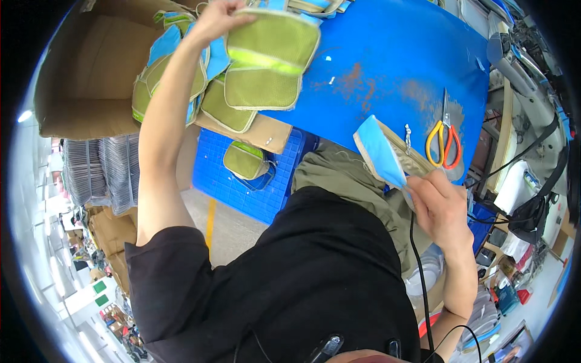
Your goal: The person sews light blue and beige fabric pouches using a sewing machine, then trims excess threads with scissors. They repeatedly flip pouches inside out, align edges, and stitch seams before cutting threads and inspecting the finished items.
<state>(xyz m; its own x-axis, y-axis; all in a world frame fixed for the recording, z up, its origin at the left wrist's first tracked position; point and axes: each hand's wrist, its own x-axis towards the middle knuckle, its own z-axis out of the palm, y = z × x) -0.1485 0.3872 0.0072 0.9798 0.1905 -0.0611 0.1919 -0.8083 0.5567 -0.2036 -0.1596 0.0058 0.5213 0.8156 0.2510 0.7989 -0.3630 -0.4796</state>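
Observation:
At the far left of the blue table (387, 54), my left hand (221, 23) pinches the upper corner of an olive-green mesh pouch (275, 39) with pale piping. The pouch is slightly blurred and lies over another green mesh pouch (263, 88). Near the table's front right edge, my right hand (439, 202) is closed on the end of a small pouch (381, 148), its light-blue side and cream edging showing. Its inner side is mostly hidden. Scissors (446, 136) with orange and yellow handles lie just beyond that hand, next to a small metal zipper pull (408, 138).
An open cardboard box (91, 66) stands at the far left, beside piled green and blue pouches (172, 72). Below the table edge, another green pouch (245, 160) rests on a blue plastic crate (209, 163). Olive cloth (339, 175) covers my lap. A black cable (419, 260) hangs by my right arm.

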